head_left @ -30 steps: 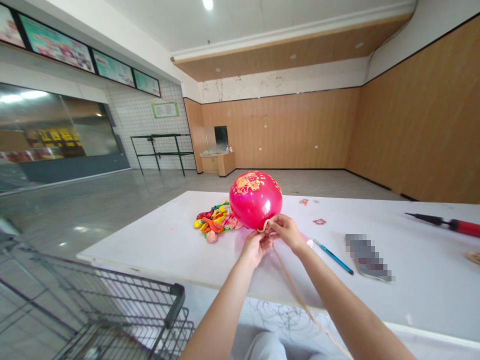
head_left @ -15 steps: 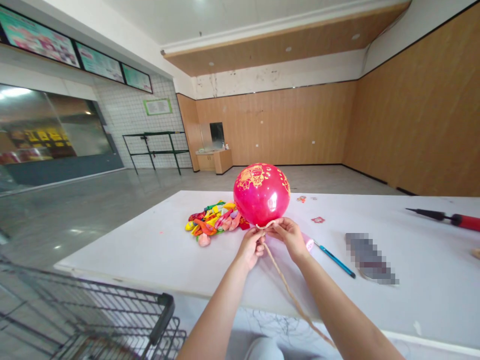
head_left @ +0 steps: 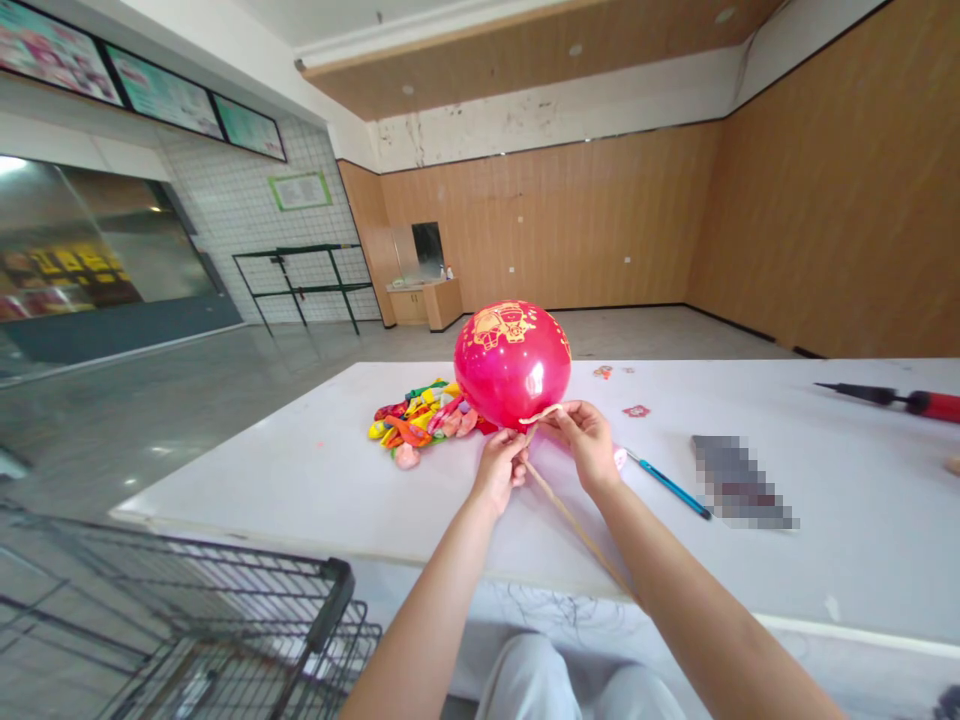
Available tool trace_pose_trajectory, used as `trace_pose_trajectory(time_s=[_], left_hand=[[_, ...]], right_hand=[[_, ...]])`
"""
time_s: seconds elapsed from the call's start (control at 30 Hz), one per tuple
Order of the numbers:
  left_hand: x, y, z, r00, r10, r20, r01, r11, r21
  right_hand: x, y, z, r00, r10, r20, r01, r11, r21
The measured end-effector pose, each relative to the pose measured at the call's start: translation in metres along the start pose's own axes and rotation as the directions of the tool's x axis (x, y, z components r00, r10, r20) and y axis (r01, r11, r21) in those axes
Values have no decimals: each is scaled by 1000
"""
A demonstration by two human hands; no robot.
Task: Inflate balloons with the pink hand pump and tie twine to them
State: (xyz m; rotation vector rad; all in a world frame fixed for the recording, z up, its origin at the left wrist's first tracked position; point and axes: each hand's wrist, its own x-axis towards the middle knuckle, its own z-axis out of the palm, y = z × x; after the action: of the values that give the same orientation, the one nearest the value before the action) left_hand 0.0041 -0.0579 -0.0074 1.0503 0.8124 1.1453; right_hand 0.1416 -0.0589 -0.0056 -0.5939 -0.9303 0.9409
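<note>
A blown-up red balloon [head_left: 512,362] with yellow printed figures rests upright above my hands over the table. My left hand [head_left: 501,468] is closed just under it, pinching a tan string [head_left: 574,520] at the balloon's base; whether the balloon's neck is also between these fingers is hidden. From there the string's long part slants down to the right, passing behind my right forearm. My right hand [head_left: 589,440] is closed on the string's short end, which crosses the balloon's underside. A pink roll-like item lies partly hidden behind my right hand.
Uninflated coloured balloons [head_left: 420,420] lie heaped on the white table [head_left: 300,490], left of my hands. To the right are a blue pen-like tool [head_left: 671,487], a blurred-out dark item [head_left: 742,482], small stickers [head_left: 636,411] and a red-black pump [head_left: 930,403]. A wire cart [head_left: 247,600] stands at front left.
The view has tipped down slightly, so the scene sits higher. My right hand has lifted the string's short end a little away from my left hand, which stays at the balloon's base.
</note>
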Motion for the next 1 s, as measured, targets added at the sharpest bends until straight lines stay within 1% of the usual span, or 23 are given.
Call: trace_pose_trajectory(time_s=[0.07, 0.13, 0.2, 0.27, 0.33, 0.37, 0.43, 0.5, 0.57, 0.63, 0.7, 0.77, 0.87, 0.93, 1.0], left_hand=[[0, -2, 0, 1000, 21, -12, -21, 999, 26], [1, -5, 0, 997, 68, -33, -65, 995, 74], [3, -9, 0, 988, 139, -74, -127, 981, 149], [6, -12, -1, 968, 218, -123, -185, 953, 238], [8, -14, -2, 939, 316, -140, -252, 904, 346], [8, -14, -3, 920, 371, -127, -292, 865, 407], [7, -14, -4, 879, 471, -71, -369, 769, 523], [5, -13, -3, 854, 521, -13, -416, 696, 585], [3, -14, -3, 857, 515, 17, -427, 691, 584], [3, -15, -2, 875, 483, 30, -417, 720, 555], [4, -16, -2, 888, 460, 28, -401, 741, 539], [6, -17, -2, 887, 461, 23, -399, 742, 538], [8, -18, -3, 879, 476, -16, -404, 762, 506], [8, -20, -3, 886, 461, -43, -389, 792, 471], [7, -21, -3, 901, 431, -58, -365, 822, 436]], right_hand=[[0, 0, -1, 1000, -7, -15, 7, 1000, -3], [-1, -1, -1, 1000, -10, -14, 10, 1000, -22], [-2, -3, 1, 1000, -13, -5, 13, 999, -51], [-3, -5, 4, 1000, -19, 21, 21, 997, -79], [-5, -7, 7, 998, -27, 52, 32, 994, -104], [-5, -8, 8, 997, -33, 63, 40, 993, -115], [-4, -8, 10, 996, -51, 70, 59, 990, -125], [-3, -7, 10, 995, -67, 70, 75, 990, -116], [-1, -6, 9, 995, -71, 68, 77, 992, -97], [2, -7, 9, 996, -55, 68, 60, 995, -78], [4, -11, 9, 996, -29, 86, 34, 997, -65], [6, -15, 11, 993, -3, 117, 12, 997, -71], [10, -24, 14, 987, 18, 160, 9, 986, -168], [15, -29, 16, 983, 8, 182, 45, 958, -284], [23, -33, 19, 979, -29, 203, 111, 909, -402]])
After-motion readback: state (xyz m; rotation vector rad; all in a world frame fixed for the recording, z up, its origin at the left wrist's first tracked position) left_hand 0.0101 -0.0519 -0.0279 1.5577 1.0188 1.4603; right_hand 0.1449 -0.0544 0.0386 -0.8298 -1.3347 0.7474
